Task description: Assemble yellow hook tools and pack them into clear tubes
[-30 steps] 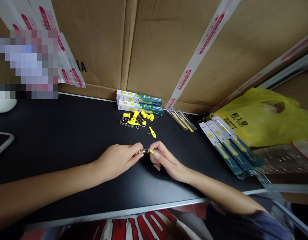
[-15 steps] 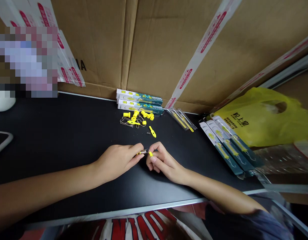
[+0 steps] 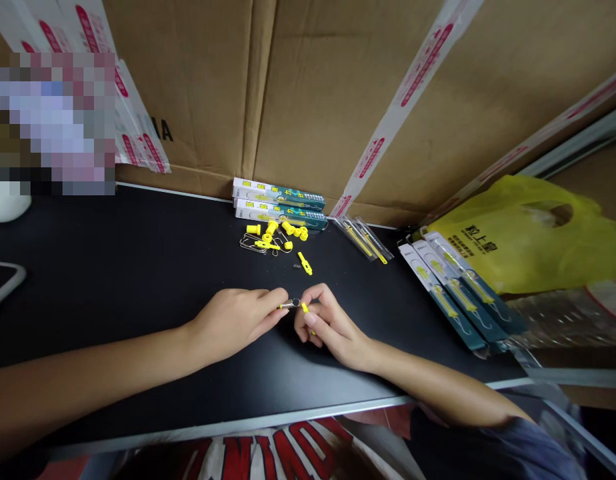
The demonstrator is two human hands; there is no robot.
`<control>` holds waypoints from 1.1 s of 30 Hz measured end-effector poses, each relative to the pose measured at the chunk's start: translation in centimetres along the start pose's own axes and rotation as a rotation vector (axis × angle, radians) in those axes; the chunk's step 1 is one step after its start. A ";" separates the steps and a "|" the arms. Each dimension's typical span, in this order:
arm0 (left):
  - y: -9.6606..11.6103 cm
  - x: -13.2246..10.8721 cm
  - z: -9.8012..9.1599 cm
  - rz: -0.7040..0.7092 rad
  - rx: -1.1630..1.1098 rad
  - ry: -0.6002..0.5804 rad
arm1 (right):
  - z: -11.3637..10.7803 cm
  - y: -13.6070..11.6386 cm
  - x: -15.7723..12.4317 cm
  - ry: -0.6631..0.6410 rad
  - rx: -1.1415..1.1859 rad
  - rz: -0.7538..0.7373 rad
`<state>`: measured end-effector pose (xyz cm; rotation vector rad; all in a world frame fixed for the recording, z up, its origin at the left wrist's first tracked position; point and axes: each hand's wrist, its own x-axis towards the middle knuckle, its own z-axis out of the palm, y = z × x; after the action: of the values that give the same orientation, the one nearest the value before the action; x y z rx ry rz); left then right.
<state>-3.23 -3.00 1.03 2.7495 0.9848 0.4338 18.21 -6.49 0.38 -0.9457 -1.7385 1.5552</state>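
Note:
Between the thumb and fingers of my left hand (image 3: 245, 317) is a small metal spring (image 3: 289, 304), its wire loop pointing right and a bit of yellow at its other end. My right hand (image 3: 331, 327) pinches a small yellow plastic piece (image 3: 307, 310), partly hidden by the fingers. The loop and the yellow piece are very close; I cannot tell whether they touch. Beyond my hands lie a loose yellow plastic part (image 3: 305, 263), a tiny spring (image 3: 297, 267), several yellow caps (image 3: 271, 228) and bent wire hooks (image 3: 253, 244).
Two printed boxes (image 3: 281, 212) stand against the cardboard wall (image 3: 188, 87). Clear-plastic scale tubes (image 3: 367, 240) lie right of them. Three blister packs (image 3: 453, 290) rest at the right beside a yellow plastic bag (image 3: 528, 233). A pale-edged device (image 3: 5, 283) sits at the left.
The yellow piece in my right hand has turned more upright and shows more of its length. My left hand and the spring have shifted very slightly to the right.

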 end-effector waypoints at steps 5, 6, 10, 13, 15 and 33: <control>0.0 0.0 0.3 0.013 0.006 0.014 | 0.1 0.0 0.0 -0.020 -0.012 0.029; 0.0 0.0 0.3 0.014 0.008 0.017 | 0.1 0.1 0.0 -0.024 -0.010 0.027; -0.1 -0.1 0.3 0.016 0.011 0.021 | 0.2 0.1 0.0 -0.032 -0.001 0.018; -0.1 -0.1 0.3 0.015 0.006 0.017 | 0.1 0.1 0.1 -0.035 0.008 0.023; 0.0 -0.1 0.3 0.008 0.005 0.004 | 0.1 0.1 0.1 -0.035 0.015 0.027; 0.0 1.3 0.1 -0.273 -0.800 -0.163 | -0.7 0.6 1.5 0.070 0.186 0.070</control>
<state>-2.27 -2.18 1.20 1.8782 0.8747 0.4278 18.03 -4.79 -0.15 -0.9634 -1.4983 1.6752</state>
